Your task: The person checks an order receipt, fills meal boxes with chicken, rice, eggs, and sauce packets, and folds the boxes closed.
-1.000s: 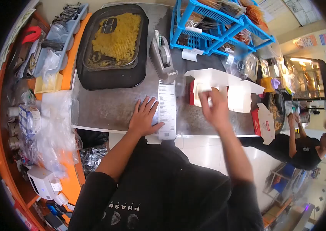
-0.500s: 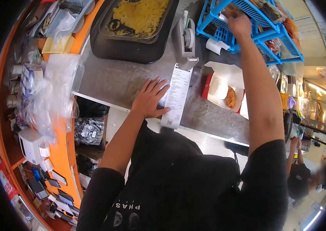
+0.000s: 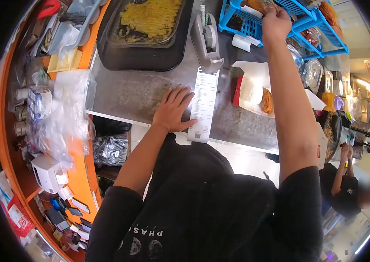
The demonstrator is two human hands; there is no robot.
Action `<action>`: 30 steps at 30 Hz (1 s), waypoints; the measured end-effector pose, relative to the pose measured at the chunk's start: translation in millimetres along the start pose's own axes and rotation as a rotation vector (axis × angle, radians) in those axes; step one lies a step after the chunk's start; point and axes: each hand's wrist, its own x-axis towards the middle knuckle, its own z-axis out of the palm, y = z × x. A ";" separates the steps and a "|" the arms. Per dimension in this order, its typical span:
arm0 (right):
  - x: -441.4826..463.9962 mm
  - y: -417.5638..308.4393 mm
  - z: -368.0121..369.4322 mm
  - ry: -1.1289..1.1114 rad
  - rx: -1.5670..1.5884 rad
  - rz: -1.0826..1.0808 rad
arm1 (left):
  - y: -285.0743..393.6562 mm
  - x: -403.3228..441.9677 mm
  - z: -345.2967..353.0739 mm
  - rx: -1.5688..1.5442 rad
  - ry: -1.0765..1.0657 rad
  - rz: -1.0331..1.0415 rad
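My left hand point(image 3: 174, 109) lies flat on the metal counter point(image 3: 135, 87), fingers spread, its fingertips at the edge of a long printed receipt point(image 3: 203, 105). At the blue plastic basket point(image 3: 250, 29), my right hand point(image 3: 276, 27) is closed, fingers pinched near some plastic packets at the top of the frame. What they grip cannot be made out. Below my right forearm, a red and white takeaway box point(image 3: 251, 89) stands with its lid up and a fried, breaded piece point(image 3: 266, 100) inside. A grey tape dispenser point(image 3: 207, 43) sits at the receipt's far end.
A tray of yellow food point(image 3: 150, 22) stands on the counter's far left. Clear plastic bags point(image 3: 69, 113) hang over the orange shelf at left. A white paper roll point(image 3: 242, 43) lies beside the basket. Another person point(image 3: 346, 187) stands at far right, hands raised together.
My right hand has drawn back slightly from inside the basket, its fingers now pinched. My left hand stays flat by the receipt. The view has shifted a little.
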 end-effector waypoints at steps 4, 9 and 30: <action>-10.6 10.2 -8.8 0.051 0.368 -0.016 | -0.5 -0.2 0.7 0.008 0.014 0.011; -48.7 -39.2 -71.0 0.069 0.335 -0.100 | -0.4 -0.1 -1.7 0.012 0.017 0.023; -340.9 -14.2 -198.4 -0.752 0.200 0.665 | 96.5 -26.0 -14.3 -1.082 -0.329 -0.122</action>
